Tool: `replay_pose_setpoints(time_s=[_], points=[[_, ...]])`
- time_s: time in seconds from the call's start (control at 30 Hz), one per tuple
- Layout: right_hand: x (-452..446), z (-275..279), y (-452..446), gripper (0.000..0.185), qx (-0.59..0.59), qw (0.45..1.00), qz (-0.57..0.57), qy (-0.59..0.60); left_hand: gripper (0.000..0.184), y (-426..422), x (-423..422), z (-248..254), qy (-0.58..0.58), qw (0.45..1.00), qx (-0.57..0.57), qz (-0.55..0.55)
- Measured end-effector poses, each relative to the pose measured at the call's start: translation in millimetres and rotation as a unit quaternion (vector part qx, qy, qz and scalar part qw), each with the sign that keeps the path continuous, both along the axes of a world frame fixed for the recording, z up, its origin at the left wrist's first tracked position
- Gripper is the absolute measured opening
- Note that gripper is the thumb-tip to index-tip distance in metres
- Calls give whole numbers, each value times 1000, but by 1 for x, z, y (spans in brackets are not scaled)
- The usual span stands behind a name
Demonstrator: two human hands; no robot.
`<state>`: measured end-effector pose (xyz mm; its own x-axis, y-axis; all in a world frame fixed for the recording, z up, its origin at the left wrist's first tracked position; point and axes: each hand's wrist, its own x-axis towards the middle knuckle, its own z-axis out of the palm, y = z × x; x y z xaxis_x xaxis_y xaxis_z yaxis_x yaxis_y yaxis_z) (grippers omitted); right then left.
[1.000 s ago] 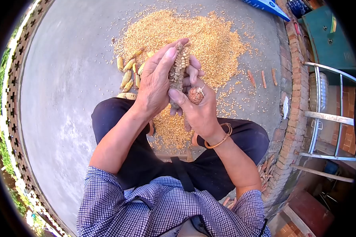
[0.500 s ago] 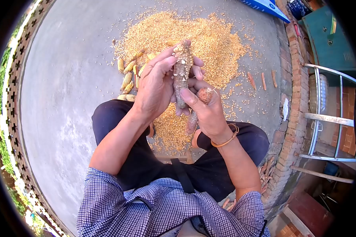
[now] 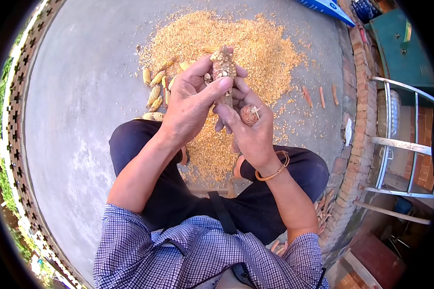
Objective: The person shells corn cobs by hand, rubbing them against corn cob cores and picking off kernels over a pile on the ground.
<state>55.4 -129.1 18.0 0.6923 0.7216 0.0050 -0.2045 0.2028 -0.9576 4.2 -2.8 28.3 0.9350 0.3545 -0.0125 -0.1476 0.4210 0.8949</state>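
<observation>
A partly shelled ear of corn (image 3: 222,63) stands nearly upright between my hands, with kernels clustered at its upper end. My left hand (image 3: 187,107) is closed round its left side, the thumb pressed across its front. Gripped in my right hand (image 3: 256,138) is a bare corncob (image 3: 249,115), its reddish end showing above the palm; this hand's fingers and thumb also touch the lower part of the ear. Behind my hands spreads a large pile of loose corn kernels (image 3: 260,58). Several ears of corn (image 3: 154,95) lie left of my hands.
Stripped cobs (image 3: 321,98) lie on the concrete floor (image 3: 77,96) at right, with more (image 3: 323,209) beside my knee. A low brick edge (image 3: 359,125) runs along the right, beyond it a metal frame (image 3: 402,143). A blue bag (image 3: 325,9) lies at the top.
My left thumb has moved down and right across the ear. The ear is turned and sits lower in my fingers. My right hand has shifted slightly, still with the bare cob.
</observation>
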Motion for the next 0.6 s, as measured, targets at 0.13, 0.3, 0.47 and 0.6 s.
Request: replay_pose_setpoints(time_s=[0.13, 0.3, 0.47, 0.6], points=[[5, -1, -4, 42, -3, 999, 17, 30, 39, 5, 2, -5, -53, 993, -99, -23], [6, 2, -5, 41, -6, 998, 22, 53, 40, 5, 3, -7, -45, 993, -103, -23], [0, -6, 1, 39, -8, 1000, -11, 6, 50, 6, 2, -11, -12, 1000, -21, -8], [0, 0, -1, 34, -41, 999, -19, -11, 47, 6, 2, -9, -20, 997, -70, -24]])
